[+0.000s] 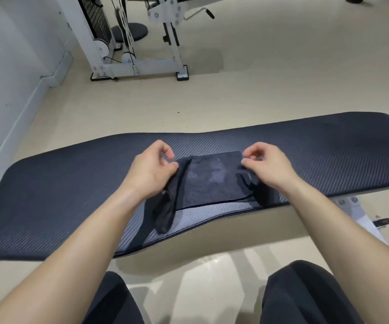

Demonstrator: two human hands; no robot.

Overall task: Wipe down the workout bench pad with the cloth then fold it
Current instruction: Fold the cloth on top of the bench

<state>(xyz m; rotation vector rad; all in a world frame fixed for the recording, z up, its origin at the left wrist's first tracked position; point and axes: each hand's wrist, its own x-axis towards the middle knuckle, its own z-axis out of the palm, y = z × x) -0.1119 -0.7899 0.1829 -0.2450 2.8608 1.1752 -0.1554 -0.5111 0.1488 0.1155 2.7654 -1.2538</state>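
Both hands point(152, 170) point(267, 167) pinching cloth point(208, 181) edges, mid bench pad point(71, 183).

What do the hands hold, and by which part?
Both hold the dark cloth: the left hand pinches its left edge, the right hand its right edge.

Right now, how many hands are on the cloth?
2. The left hand pinches the left edge of the cloth; the right hand pinches its right edge. Both are over the middle of the bench pad.
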